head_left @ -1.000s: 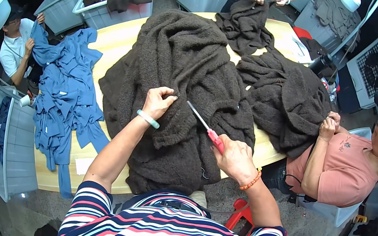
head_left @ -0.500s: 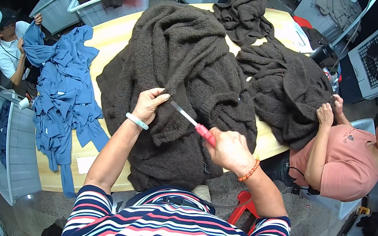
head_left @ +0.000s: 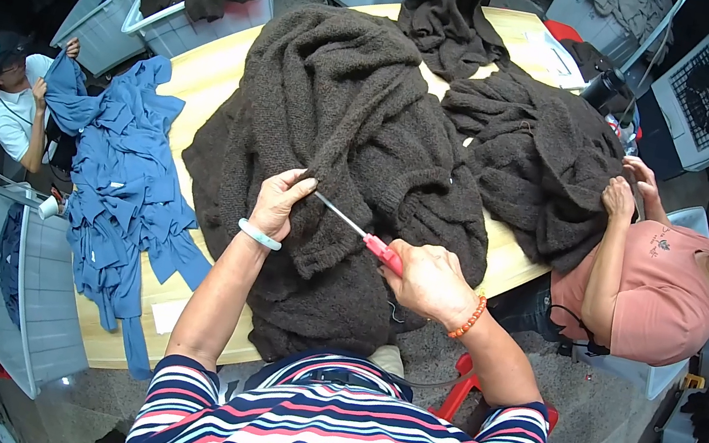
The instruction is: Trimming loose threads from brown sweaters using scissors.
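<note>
A large dark brown knitted garment (head_left: 333,75) lies heaped in thick folds over the table in front of me. My left hand (head_left: 278,201), with a pale bangle at the wrist, pinches a fold of it between thumb and fingertips. In my right hand (head_left: 432,280), which wears an orange bead bracelet, is a red-handled tool (head_left: 383,253) with a long slim metal blade. Its blade points up and left, the tip close to my left fingertips and the pinched fold. Whether the tip touches the knit I cannot tell.
Blue garments (head_left: 120,180) cover the table's left side, where a person (head_left: 22,106) holds one. To the right, a person in a pink shirt (head_left: 656,284) handles another brown knit (head_left: 536,159). White bins (head_left: 44,290) surround the wooden table (head_left: 208,82). A red stool (head_left: 463,388) stands by my right side.
The tool has turned in my right hand, so its blade looks thinner. My left hand keeps its pinch. At the far side, the brown cloth is pulled higher and away.
</note>
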Tool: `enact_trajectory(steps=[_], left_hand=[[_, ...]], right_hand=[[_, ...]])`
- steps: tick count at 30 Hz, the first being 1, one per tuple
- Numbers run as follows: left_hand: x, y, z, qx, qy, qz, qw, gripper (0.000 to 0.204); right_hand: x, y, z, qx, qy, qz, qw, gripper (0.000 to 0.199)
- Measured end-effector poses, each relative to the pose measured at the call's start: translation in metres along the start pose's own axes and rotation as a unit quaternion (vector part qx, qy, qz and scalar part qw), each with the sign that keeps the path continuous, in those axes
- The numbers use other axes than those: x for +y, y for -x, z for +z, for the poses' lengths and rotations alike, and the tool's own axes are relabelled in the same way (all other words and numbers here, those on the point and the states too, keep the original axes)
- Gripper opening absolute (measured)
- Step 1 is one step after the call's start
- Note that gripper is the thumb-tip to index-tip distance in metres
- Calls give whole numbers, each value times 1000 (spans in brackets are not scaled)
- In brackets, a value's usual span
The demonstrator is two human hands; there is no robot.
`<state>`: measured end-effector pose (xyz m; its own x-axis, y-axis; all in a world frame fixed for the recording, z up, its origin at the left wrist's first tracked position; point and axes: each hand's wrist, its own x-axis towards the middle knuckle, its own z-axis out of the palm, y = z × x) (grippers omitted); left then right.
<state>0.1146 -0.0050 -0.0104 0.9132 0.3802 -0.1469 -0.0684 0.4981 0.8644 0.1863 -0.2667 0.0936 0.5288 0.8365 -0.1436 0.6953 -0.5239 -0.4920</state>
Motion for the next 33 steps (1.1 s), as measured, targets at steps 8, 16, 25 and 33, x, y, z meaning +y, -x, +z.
enact_trajectory(steps=[8, 16, 25, 33], left_hand=[[-6, 1, -5, -12, -19, 21, 1000, 15], [-6, 3, -3, 13, -84, 52, 995, 15], [-6, 4, -8, -6, -106, 70, 992, 21], [-4, 1, 1, 38, -72, 73, 994, 23]], right_hand=[[-7, 0, 0, 14, -3, 2, 1000, 19], [-11, -3, -2, 25, 34, 38, 998, 20], [-11, -3, -3, 48, 43, 27, 998, 16], [-13, 1, -2, 62, 12, 21, 998, 16]])
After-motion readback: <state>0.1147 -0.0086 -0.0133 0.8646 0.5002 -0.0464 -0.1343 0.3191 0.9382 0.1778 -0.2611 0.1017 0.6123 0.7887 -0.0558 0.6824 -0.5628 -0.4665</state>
